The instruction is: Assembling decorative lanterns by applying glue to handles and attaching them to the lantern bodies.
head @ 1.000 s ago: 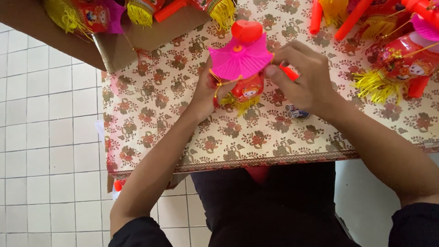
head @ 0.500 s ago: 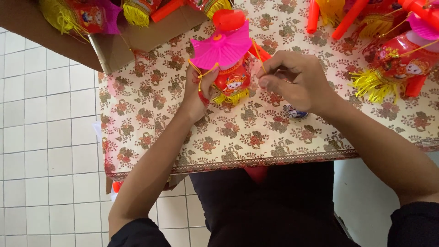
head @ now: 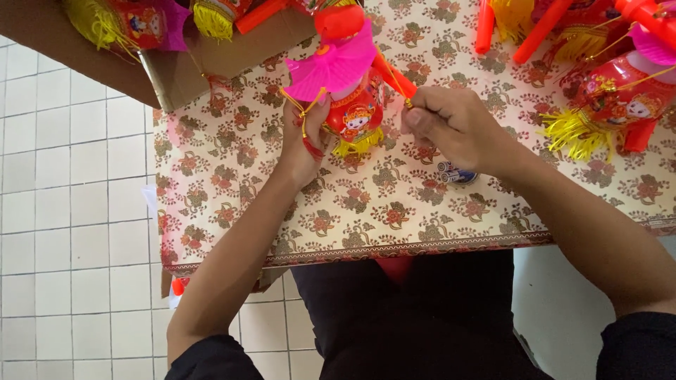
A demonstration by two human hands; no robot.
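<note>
Home craft workspace: floral-clothed table (head: 422, 211), toy lanterns (head: 605, 91), tiled floor (head: 70, 211)

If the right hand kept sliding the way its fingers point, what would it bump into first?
The right hand points left, toward the red lantern toy that the left hand holds. It would probably meet that lantern first, or its thin gold string, though depth is hard to judge.

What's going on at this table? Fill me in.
A person sits at a table covered with a floral cloth, working on a red toy lantern that has a pink fan-shaped top and a yellow fringe. The left hand steadies the lantern's side, with gold string looped over the fingers. The right hand pinches the end of an orange stick that reaches to the lantern. More lanterns lie at the right, others in a cardboard box at the upper left.
</note>
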